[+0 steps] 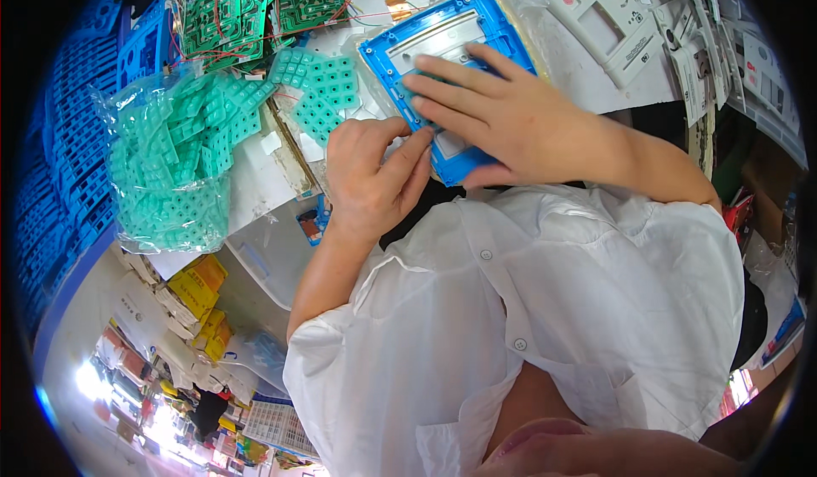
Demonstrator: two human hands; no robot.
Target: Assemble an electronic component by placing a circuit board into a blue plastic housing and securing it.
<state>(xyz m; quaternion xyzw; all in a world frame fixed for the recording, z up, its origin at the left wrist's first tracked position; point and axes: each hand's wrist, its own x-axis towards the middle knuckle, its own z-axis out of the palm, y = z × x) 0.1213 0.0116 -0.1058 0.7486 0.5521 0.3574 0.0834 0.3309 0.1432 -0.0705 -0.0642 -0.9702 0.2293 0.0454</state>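
Right hand (511, 124), open and loosely spread, is lying across the blue case (442, 34) at the desk (587, 85) edge, while left hand (366, 166) is curling beside the case's left side, grip unclear.

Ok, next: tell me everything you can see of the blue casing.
The blue casing is a roughly rectangular, plastic-looking frame with small round posts or holes along its rim and a pale, silvery panel inside. It sits slanted at the white table's near edge, with clear plastic film beside it. The right hand lies spread across it, partly hiding its middle; the left hand meets its left edge.
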